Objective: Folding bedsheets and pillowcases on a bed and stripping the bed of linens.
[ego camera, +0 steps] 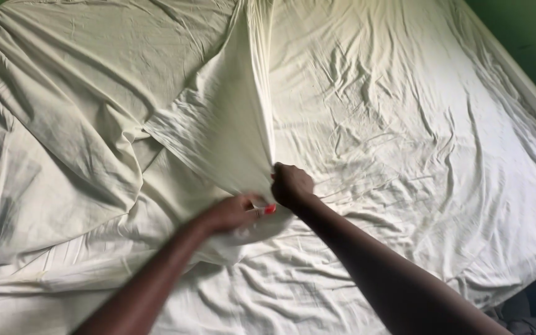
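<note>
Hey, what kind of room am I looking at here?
Most likely a bedroom. A bed covered in a wrinkled pale sheet fills the view, with a white bed frame edge against a green wall. The left hand and right hand pinch a raised fold of the sheet.

At the centre of the frame, the right hand (291, 185) and left hand (237, 212) pinch a raised fold of the pale sheet (218, 118), which runs to the top edge across the wrinkled bed (404, 124).
</note>
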